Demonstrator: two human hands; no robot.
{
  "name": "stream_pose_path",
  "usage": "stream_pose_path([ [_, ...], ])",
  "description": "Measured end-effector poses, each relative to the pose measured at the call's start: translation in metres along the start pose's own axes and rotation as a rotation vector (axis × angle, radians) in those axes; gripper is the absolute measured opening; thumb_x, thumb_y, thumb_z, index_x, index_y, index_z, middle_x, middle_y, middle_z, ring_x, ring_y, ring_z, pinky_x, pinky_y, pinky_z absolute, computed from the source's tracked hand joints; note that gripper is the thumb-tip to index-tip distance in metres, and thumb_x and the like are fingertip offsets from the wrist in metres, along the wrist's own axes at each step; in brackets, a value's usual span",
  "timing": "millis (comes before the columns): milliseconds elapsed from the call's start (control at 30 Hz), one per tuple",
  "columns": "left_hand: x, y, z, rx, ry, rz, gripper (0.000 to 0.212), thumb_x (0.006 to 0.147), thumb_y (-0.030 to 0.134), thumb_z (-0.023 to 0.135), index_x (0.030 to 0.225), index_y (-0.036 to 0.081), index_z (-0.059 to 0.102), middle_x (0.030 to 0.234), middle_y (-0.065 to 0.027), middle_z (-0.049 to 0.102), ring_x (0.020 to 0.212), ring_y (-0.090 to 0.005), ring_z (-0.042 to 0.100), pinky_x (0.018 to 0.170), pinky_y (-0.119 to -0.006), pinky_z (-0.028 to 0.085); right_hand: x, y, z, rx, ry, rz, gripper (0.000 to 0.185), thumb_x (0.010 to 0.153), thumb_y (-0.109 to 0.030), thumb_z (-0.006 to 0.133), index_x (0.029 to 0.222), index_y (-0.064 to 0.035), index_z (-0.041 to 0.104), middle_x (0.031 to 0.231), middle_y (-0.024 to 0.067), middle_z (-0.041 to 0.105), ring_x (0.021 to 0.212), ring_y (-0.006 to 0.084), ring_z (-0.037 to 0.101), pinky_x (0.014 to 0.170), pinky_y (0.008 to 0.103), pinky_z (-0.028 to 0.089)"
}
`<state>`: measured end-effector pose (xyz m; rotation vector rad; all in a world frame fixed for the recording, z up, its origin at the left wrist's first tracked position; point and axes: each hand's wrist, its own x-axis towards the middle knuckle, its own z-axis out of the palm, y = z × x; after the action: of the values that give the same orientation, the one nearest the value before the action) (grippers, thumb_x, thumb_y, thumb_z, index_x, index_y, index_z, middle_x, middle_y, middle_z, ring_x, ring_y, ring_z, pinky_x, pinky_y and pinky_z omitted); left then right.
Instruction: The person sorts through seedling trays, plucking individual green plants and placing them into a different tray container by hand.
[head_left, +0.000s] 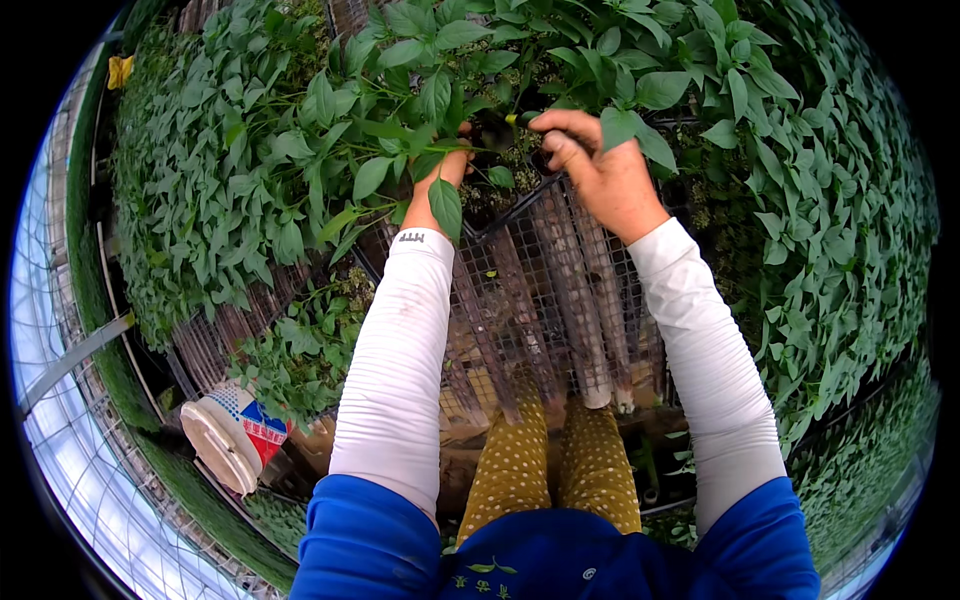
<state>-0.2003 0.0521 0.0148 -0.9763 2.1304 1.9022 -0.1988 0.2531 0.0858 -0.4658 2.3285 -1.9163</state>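
Note:
My left hand (451, 166) reaches in among leafy green seedlings (322, 150), which look like pepper plants. Leaves cover much of it, so its grip is hidden. Opposite it, my right hand (604, 169) pinches a small black object with a yellow end (516, 118) between thumb and forefinger. That yellow end points toward the left hand, above the front corner of a dark seedling tray (480, 231). Small pale-green growth (491, 199) covers the tray's surface between the hands.
Black mesh (547, 300) over long poles forms the bench before me. Dense seedlings (817, 217) stand at right. At lower left is a white lidded bucket (225, 442) with red and blue print. A metal bar (79, 360) and a yellow piece (120, 72) lie along the left side.

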Motion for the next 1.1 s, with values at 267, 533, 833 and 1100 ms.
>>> stream_pose_path([
  [267,-0.031,0.038,-0.016,-0.452,0.106,0.073,0.023,0.081,-0.006,0.056,0.103,0.0,0.056,0.091,-0.0091,0.063,0.069,-0.0194,0.06,0.054,-0.027,0.047,-0.012,-0.036,-0.011,0.06,0.091,0.069,0.019,0.089,-0.01,0.056,0.105,-0.0061,0.063,0.071,0.002,0.061,0.064,0.0077,0.058,0.059,0.0223,0.047],
  [533,-0.089,0.066,-0.073,-0.659,-0.039,0.205,0.015,0.083,0.0,0.057,0.099,-0.001,0.057,0.089,-0.0088,0.059,0.076,-0.0174,0.055,0.061,-0.029,0.042,-0.055,-0.052,-0.003,0.193,0.168,0.246,0.017,0.088,-0.009,0.057,0.103,-0.0039,0.064,0.075,0.0042,0.063,0.061,0.0064,0.055,0.057,0.0203,0.047],
  [833,-0.218,0.005,-0.137,-0.653,0.132,0.063,0.022,0.083,0.004,0.059,0.105,0.004,0.055,0.092,-0.0058,0.058,0.076,-0.0135,0.053,0.061,-0.025,0.042,-0.076,-0.046,0.008,0.174,0.177,0.338,0.016,0.09,-0.01,0.056,0.102,-0.0025,0.063,0.074,0.0065,0.063,0.058,0.008,0.056,0.055,0.0202,0.046],
  [1100,-0.307,-0.159,-0.173,-0.77,0.428,-0.35,0.015,0.084,0.001,0.058,0.099,0.005,0.06,0.083,-0.0038,0.061,0.067,-0.0134,0.056,0.053,-0.026,0.044,-0.127,-0.035,0.003,0.09,0.049,0.46,0.017,0.091,-0.012,0.054,0.105,-0.0043,0.061,0.077,0.0045,0.061,0.06,0.0079,0.054,0.057,0.0206,0.044],
])
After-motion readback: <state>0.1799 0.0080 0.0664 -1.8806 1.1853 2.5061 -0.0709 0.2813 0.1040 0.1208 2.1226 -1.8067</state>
